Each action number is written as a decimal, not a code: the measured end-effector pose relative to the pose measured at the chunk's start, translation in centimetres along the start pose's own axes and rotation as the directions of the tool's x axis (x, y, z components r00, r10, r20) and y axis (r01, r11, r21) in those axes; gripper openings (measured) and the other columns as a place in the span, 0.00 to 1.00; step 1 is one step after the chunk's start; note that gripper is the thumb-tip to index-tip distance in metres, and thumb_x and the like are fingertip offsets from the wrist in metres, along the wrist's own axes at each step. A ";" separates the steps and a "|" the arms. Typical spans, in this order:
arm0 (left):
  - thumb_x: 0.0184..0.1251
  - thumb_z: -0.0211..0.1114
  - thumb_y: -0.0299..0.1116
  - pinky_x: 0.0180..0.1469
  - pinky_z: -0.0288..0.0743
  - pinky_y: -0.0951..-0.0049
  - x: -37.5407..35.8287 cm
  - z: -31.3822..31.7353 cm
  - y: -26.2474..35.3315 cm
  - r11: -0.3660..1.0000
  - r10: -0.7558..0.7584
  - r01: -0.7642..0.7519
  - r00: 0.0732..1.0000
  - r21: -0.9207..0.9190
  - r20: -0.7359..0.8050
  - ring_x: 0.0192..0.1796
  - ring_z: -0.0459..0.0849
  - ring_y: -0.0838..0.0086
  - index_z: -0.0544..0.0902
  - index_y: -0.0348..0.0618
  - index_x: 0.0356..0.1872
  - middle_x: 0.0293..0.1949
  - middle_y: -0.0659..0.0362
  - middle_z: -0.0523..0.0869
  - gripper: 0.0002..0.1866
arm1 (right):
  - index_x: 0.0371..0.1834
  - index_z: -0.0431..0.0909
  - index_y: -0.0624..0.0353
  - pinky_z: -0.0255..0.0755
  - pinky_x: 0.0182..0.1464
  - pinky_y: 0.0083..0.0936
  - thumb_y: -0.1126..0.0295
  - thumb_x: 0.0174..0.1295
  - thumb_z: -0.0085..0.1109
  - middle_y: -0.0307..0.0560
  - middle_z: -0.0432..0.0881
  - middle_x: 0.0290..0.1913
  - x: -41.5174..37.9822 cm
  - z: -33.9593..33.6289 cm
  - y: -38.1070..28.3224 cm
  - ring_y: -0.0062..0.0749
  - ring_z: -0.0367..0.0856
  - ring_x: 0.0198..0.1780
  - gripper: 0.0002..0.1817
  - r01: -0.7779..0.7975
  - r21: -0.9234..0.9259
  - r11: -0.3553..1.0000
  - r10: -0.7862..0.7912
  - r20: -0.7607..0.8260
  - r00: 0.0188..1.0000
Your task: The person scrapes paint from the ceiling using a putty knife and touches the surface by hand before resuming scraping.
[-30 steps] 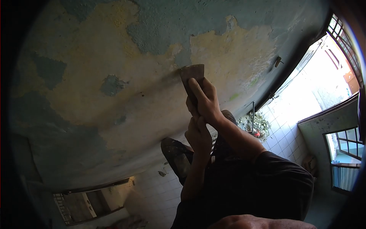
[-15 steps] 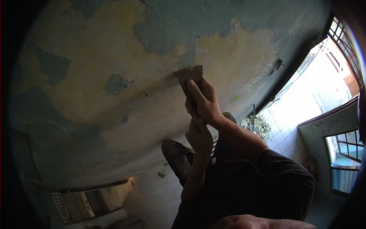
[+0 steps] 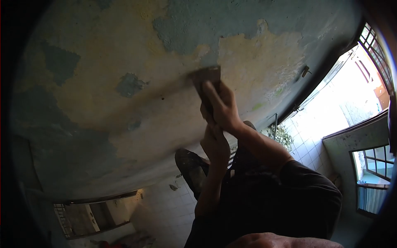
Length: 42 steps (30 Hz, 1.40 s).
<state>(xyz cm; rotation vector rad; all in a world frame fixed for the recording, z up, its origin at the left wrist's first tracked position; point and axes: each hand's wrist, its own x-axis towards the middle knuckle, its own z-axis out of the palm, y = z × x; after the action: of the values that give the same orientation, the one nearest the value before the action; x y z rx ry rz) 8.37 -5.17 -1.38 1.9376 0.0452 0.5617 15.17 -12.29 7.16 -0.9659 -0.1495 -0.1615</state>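
A wide flat scraper [image 3: 210, 75] has its blade edge against the wall [image 3: 178, 111], where blue-green paint has flaked to a yellowish layer. My right hand [image 3: 223, 105] is closed around the scraper, its thumb lying along the blade. Lower down, my left hand [image 3: 215, 142] is wrapped round the handle end, just below my right hand. The handle is mostly hidden by my fingers.
A metal hook or latch [image 3: 305, 71] projects from the wall near the bright doorway [image 3: 326, 103]. Debris [image 3: 283, 136] lies on the tiled floor [image 3: 165, 211]. A barred window [image 3: 377, 161] is at the right; my knees are close to the wall.
The scraper and my right hand have shifted slightly up along the wall. The view has moved a little, so the wall patches appear slightly further right.
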 end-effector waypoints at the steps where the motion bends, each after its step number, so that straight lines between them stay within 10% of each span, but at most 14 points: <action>1: 0.84 0.51 0.43 0.31 0.72 0.62 0.8 -0.4 1.3 1.000 -0.008 0.008 1.000 0.000 0.004 0.27 0.82 0.68 0.82 0.29 0.39 0.24 0.47 0.83 0.24 | 0.41 0.69 0.58 0.58 0.12 0.21 0.58 0.81 0.52 0.39 0.74 0.17 0.3 0.1 -0.6 0.22 0.68 0.10 0.15 0.043 0.046 0.998 -0.042 -0.032 0.999; 3: 0.83 0.54 0.41 0.40 0.80 0.57 2.6 -1.5 3.7 0.995 -0.043 0.028 0.985 0.092 0.165 0.43 0.92 0.47 0.83 0.30 0.51 0.37 0.39 0.89 0.21 | 0.40 0.69 0.58 0.57 0.12 0.21 0.58 0.82 0.52 0.39 0.74 0.17 0.4 0.7 -1.6 0.22 0.67 0.09 0.15 0.048 0.035 0.998 -0.046 -0.052 0.998; 42: 0.81 0.56 0.39 0.35 0.75 0.52 -2.0 1.1 3.1 0.995 -0.080 0.089 0.976 -0.037 0.201 0.35 0.87 0.42 0.81 0.34 0.37 0.29 0.42 0.84 0.17 | 0.42 0.72 0.58 0.56 0.12 0.20 0.57 0.80 0.55 0.36 0.71 0.16 -1.4 -3.5 -0.9 0.19 0.67 0.10 0.15 -0.036 -0.019 0.999 0.031 -0.203 0.979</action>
<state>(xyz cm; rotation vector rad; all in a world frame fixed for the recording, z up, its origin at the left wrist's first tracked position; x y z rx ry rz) 6.31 -8.00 0.26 1.9287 -0.0125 0.3080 13.83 -15.56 5.62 -0.9684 0.0560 -0.2299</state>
